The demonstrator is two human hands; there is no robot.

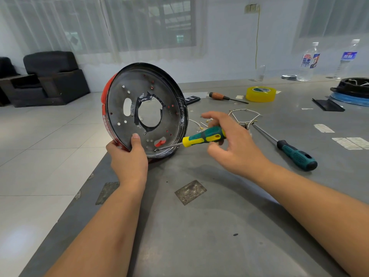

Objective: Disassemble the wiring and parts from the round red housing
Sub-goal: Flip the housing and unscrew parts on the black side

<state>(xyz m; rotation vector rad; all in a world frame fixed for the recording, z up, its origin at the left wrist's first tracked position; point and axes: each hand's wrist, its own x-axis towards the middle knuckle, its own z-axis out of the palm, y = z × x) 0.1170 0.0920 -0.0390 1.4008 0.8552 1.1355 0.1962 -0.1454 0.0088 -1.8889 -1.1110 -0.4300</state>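
Your left hand (pixel 127 156) grips the housing (pixel 145 108) at its lower rim, thumb pressed on the inner metal face, fingers curled round the red back. The housing stands on edge, tilted, near the left edge of the grey surface (pixel 219 226), its lower rim touching the surface. Its inner face shows a large round hole ringed with black tape, an oval slot and many small holes.

Your right hand (pixel 233 142) pinches the handle of a green-and-yellow screwdriver (pixel 203 136) with thumb and curled fingers; the index finger is stretched out above it. The shaft lies nearly level and its tip meets the inner face low down, just beside the rim.

Loose white wires (pixel 244 115) lie on the surface behind your right hand. A second green screwdriver (pixel 295 154) lies to the right, its tip near the wires. Toward the far edge lie a wooden-handled screwdriver (pixel 223 96) and a yellow tape roll (pixel 260 94). Two bottles (pixel 308 62) stand near the far right corner, beside a black round part (pixel 353 86).
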